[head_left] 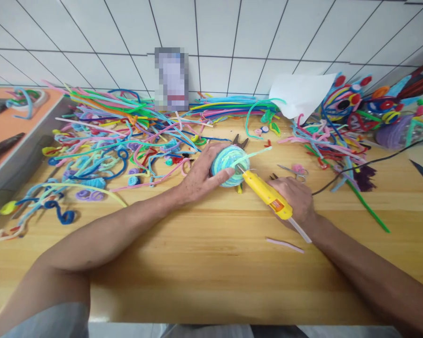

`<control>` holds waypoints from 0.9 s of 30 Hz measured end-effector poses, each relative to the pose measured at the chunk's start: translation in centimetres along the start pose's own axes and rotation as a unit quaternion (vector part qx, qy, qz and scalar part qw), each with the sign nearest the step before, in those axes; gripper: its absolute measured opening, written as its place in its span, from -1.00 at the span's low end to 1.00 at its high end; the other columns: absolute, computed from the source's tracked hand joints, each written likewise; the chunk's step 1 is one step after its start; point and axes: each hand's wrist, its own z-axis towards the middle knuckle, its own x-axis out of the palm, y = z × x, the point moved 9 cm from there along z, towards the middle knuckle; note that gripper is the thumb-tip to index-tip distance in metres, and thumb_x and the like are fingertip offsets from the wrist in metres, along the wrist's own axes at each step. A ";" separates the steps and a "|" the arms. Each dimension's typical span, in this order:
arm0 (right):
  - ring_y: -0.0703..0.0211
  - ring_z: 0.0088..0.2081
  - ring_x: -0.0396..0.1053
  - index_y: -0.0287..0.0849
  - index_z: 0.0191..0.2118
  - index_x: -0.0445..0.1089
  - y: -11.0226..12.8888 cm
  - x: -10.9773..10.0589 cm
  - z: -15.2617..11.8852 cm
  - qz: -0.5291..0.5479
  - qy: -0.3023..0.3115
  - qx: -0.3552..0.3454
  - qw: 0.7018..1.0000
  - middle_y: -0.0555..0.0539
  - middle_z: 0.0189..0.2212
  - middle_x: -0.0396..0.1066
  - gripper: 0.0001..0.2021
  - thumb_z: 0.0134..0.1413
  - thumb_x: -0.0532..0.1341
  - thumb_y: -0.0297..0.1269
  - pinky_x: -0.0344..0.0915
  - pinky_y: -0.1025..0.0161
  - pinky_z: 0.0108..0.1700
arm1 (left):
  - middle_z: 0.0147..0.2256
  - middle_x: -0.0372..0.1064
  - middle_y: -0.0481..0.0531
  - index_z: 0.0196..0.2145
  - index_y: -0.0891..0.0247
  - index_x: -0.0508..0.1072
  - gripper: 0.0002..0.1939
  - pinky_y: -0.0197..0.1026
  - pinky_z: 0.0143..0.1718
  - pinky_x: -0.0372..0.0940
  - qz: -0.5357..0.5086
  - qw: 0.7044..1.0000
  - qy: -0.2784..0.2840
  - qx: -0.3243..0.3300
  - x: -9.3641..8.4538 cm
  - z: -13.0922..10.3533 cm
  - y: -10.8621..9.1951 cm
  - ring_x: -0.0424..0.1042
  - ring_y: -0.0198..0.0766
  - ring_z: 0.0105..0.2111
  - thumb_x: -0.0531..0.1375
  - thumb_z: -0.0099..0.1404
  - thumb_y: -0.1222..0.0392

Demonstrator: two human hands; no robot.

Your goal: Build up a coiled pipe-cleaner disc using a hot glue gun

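My left hand (211, 171) is wrapped round the left side of a round piece coiled from green and blue pipe cleaners (229, 159), thumb across its front. One pale green pipe cleaner end (261, 153) sticks out from it to the upper right. In my right hand (296, 195) is a yellow hot glue gun (266, 190), with a clear glue stick (301, 230) coming out of its back. Its nozzle points at the middle of the coiled piece; whether it touches I cannot tell. Behind the piece show the jaws of pliers (240, 141).
Loose pipe cleaners (127, 126) in many colours cover the back left. More lie in a pile (333, 141) at the right, near decorated figures (345, 101). Small scissors (296, 172) and a black cord (356, 169) lie right of my hands. A pale pink strip (285, 244) lies in front.
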 end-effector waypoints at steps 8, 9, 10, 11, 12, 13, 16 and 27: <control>0.11 -0.38 0.47 -0.12 0.03 0.46 0.4 0.0 0.3 0.021 0.005 -0.005 1.000 -0.04 -0.38 0.52 -0.76 0.54 0.07 -0.21 0.34 0.14 -0.29 | 0.27 0.40 0.23 0.34 0.14 0.30 -0.44 0.15 0.36 0.32 -0.013 1.000 -0.008 0.008 -0.1 0.1 -0.1 0.38 0.04 0.30 0.18 0.55 -0.18; 0.11 -0.38 0.47 -0.13 0.03 0.46 0.4 0.0 0.4 0.021 0.003 -0.003 1.000 -0.04 -0.38 0.52 -0.76 0.54 0.07 -0.21 0.34 0.14 -0.29 | 0.26 0.41 0.22 0.34 0.13 0.30 -0.45 0.14 0.35 0.33 -0.015 1.000 -0.012 0.010 -0.1 0.1 -0.1 0.39 0.03 0.29 0.18 0.55 -0.18; 0.11 -0.37 0.48 -0.12 0.03 0.47 0.4 0.0 0.4 0.019 0.003 0.000 1.000 -0.04 -0.38 0.52 -0.76 0.54 0.07 -0.20 0.34 0.14 -0.29 | 0.26 0.41 0.22 0.33 0.13 0.31 -0.45 0.14 0.35 0.33 -0.016 1.000 -0.014 0.012 -0.1 0.1 -0.1 0.39 0.03 0.29 0.19 0.55 -0.18; 0.11 -0.37 0.48 -0.12 0.04 0.47 0.4 0.0 0.4 0.016 0.003 0.001 1.000 -0.03 -0.38 0.53 -0.76 0.54 0.08 -0.20 0.35 0.14 -0.28 | 0.25 0.41 0.22 0.33 0.13 0.31 -0.45 0.13 0.34 0.34 -0.017 1.000 -0.016 0.014 -0.1 0.2 -0.2 0.40 0.02 0.28 0.19 0.55 -0.17; 0.12 -0.37 0.48 -0.12 0.04 0.47 0.4 0.0 0.5 0.014 0.003 0.001 1.000 -0.03 -0.38 0.53 -0.76 0.53 0.09 -0.21 0.35 0.14 -0.28 | 0.25 0.41 0.22 0.33 0.14 0.31 -0.45 0.13 0.34 0.34 -0.017 1.000 -0.017 0.016 -0.1 0.2 -0.2 0.40 0.02 0.28 0.19 0.55 -0.17; 0.12 -0.38 0.48 -0.11 0.05 0.47 0.5 0.0 0.5 0.011 0.004 -0.001 1.000 -0.02 -0.38 0.53 -0.77 0.53 0.09 -0.21 0.35 0.14 -0.28 | 0.25 0.41 0.22 0.33 0.14 0.31 -0.45 0.12 0.33 0.34 -0.016 1.000 -0.017 0.018 -0.1 0.2 -0.2 0.40 0.02 0.28 0.19 0.55 -0.17; 0.12 -0.38 0.48 -0.11 0.04 0.45 0.6 -0.1 0.6 0.006 0.010 -0.009 1.000 -0.02 -0.38 0.53 -0.81 0.51 0.11 -0.26 0.35 0.14 -0.30 | 0.26 0.41 0.23 0.34 0.14 0.30 -0.45 0.14 0.34 0.33 -0.008 1.000 -0.014 0.017 -0.1 0.1 -0.2 0.39 0.02 0.28 0.18 0.56 -0.17; 0.11 -0.39 0.49 -0.09 0.05 0.44 0.1 0.2 0.1 -0.006 0.012 -0.001 1.000 0.00 -0.40 0.51 -0.81 0.50 0.12 -0.25 0.35 0.13 -0.29 | 0.29 0.38 0.25 0.35 0.15 0.29 -0.42 0.15 0.37 0.30 0.002 1.000 -0.004 0.006 0.0 0.0 -0.1 0.36 0.03 0.32 0.17 0.56 -0.19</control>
